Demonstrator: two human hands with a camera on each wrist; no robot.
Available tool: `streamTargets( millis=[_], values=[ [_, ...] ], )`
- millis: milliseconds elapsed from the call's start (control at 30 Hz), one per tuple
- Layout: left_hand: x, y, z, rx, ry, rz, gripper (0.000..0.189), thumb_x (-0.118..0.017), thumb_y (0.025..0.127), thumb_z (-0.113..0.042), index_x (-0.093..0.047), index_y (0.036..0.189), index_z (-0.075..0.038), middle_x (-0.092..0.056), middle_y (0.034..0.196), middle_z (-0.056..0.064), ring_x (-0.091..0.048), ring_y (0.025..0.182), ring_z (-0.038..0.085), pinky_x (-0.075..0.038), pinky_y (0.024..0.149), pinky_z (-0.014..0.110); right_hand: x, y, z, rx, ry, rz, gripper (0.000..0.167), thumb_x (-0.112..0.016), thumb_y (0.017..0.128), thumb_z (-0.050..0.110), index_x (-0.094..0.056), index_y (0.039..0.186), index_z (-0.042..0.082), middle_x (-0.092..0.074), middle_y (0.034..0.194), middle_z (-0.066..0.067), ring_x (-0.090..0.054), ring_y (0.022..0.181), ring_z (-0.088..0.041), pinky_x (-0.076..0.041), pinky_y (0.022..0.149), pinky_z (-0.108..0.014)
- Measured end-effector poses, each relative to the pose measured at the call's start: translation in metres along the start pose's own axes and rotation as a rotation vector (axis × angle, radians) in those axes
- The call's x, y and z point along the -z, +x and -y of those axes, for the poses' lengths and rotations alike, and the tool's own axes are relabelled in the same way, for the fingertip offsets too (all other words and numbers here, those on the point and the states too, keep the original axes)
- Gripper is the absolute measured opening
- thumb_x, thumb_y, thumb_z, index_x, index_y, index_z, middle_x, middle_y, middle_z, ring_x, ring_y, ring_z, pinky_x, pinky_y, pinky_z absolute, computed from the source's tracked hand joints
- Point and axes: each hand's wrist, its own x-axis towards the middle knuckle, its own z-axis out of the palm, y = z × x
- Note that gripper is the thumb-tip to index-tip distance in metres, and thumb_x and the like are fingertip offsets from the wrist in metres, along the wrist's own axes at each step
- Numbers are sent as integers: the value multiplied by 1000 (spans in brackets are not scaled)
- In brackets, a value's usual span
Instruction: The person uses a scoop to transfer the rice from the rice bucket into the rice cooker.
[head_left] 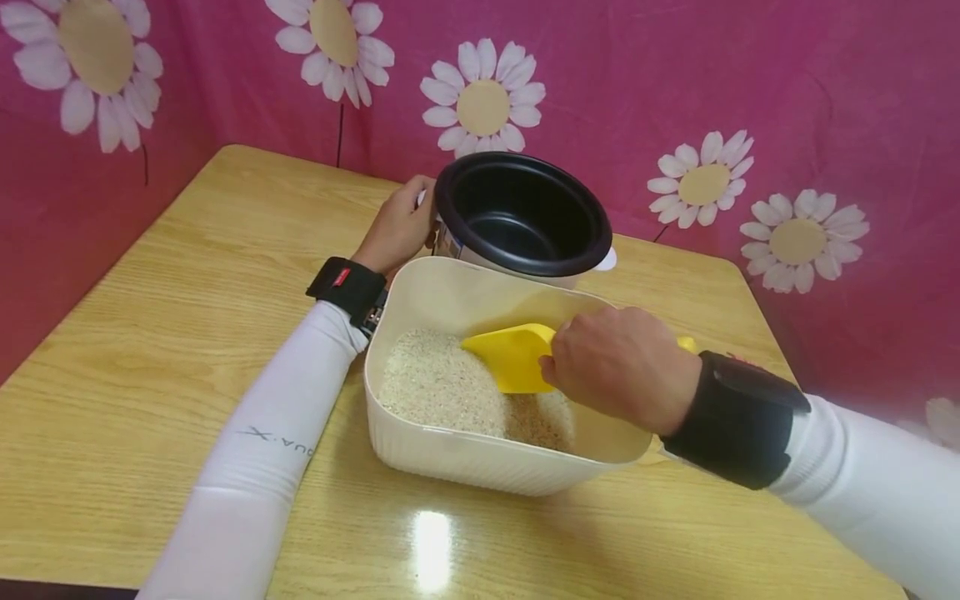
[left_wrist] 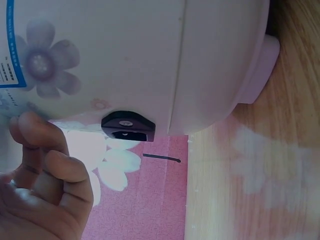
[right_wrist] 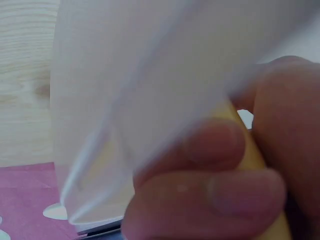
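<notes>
My right hand [head_left: 618, 362] grips the handle of a yellow scoop [head_left: 517, 354], whose blade is down inside a cream plastic bin [head_left: 480, 467]. Pale rice [head_left: 442, 383] is heaped toward the bin's left side, beside the blade. In the right wrist view, curled fingers [right_wrist: 205, 200] wrap the yellow handle, and the bin's blurred wall covers much of the picture. Behind the bin stands a rice cooker [head_left: 525, 208], lidless, with a dark inner pot. At its left side handle my left hand [head_left: 401, 225] holds on with bent fingers [left_wrist: 45, 145].
Both containers stand close together on a wood-grain table [head_left: 150, 358]. A pink cloth [head_left: 600, 92] with white daisies hangs behind the table. The cooker's side carries a dark power socket [left_wrist: 127, 127] and a foot [left_wrist: 260, 70] at its base.
</notes>
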Motion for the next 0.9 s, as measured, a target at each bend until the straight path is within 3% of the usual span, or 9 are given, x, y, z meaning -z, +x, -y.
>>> streamTargets(
  millis=[133,233,300,900],
  values=[
    [1,0,1,0,3,-3,37,-43,111,-39,-57,121,-6,-55,89,9,-56,67,16,-50,63,21,6,4,0,-59,118,-5,29,-81,87,43,-65,86,19,-60,66,1,-48,53,-16,-48,50,-20],
    [1,0,2,5,4,-3,38,-43,111,-39,-57,122,-6,-55,90,10,-55,67,15,-51,63,21,12,9,0,-143,256,12,32,-74,92,44,-65,78,17,-59,61,1,-49,52,-16,-43,49,-19],
    [2,1,3,4,9,-1,39,-42,111,-40,-57,124,-6,-55,91,10,-55,68,15,-50,63,21,15,12,1,-160,291,24,35,-70,94,45,-65,75,16,-59,60,1,-49,52,-17,-41,49,-20],
    [0,2,2,0,6,2,37,-43,111,-38,-57,124,-7,-55,91,9,-55,67,16,-50,63,22,20,35,-1,-146,294,176,37,-64,98,49,-69,85,15,-62,67,-2,-54,59,-18,-41,55,-22]
  ],
)
